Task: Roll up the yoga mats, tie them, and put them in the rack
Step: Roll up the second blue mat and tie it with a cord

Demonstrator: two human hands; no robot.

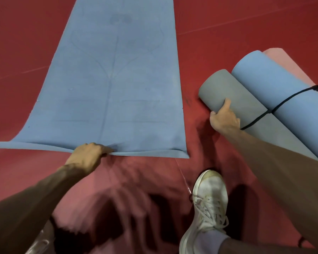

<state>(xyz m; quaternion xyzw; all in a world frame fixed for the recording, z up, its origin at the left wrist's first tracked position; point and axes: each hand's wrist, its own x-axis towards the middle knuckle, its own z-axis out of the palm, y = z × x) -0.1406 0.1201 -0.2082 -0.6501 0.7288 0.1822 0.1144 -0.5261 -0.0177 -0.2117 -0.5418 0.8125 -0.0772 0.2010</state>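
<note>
I am seeing L hand (pixel 88 155) pinching flat blue mat (pixel 114 79) near edge; R hand (pixel 224 119) gripping grey roll (pixel 237 96), fingers partly hidden.

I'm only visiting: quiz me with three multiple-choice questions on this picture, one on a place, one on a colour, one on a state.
1. Where does the left hand grip the flat blue mat?
A. far edge
B. near edge
C. middle
2. What colour is the rolled mat under the right hand?
A. pink
B. green
C. grey
3. The flat blue mat is:
A. unrolled on the floor
B. rolled and tied
C. in a rack
Answers: B, fingers pinch the edge nearest the person; C, that hand holds the grey rolled mat's end; A, it lies spread on the red floor.
</note>
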